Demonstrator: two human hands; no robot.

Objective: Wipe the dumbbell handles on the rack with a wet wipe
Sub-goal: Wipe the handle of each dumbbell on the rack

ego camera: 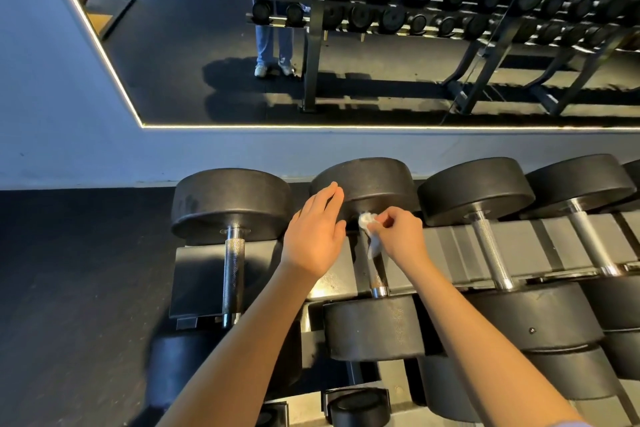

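Note:
Several black dumbbells lie side by side on the top shelf of a black rack [194,274]. My right hand [400,236] pinches a white wet wipe [369,230] against the far end of the second dumbbell's chrome handle [377,279], just below its far head [367,184]. My left hand [317,236] hovers with straight fingers over the gap between the first and second dumbbells, fingertips near that far head. The first dumbbell's knurled handle [232,270] lies bare to the left. A third handle [490,253] sits to the right.
A wall mirror [207,80] behind the rack reflects the dumbbell rows and a person's legs. Black rubber floor [69,288] spreads to the left. More dumbbells sit on the rack's lower shelf [356,406].

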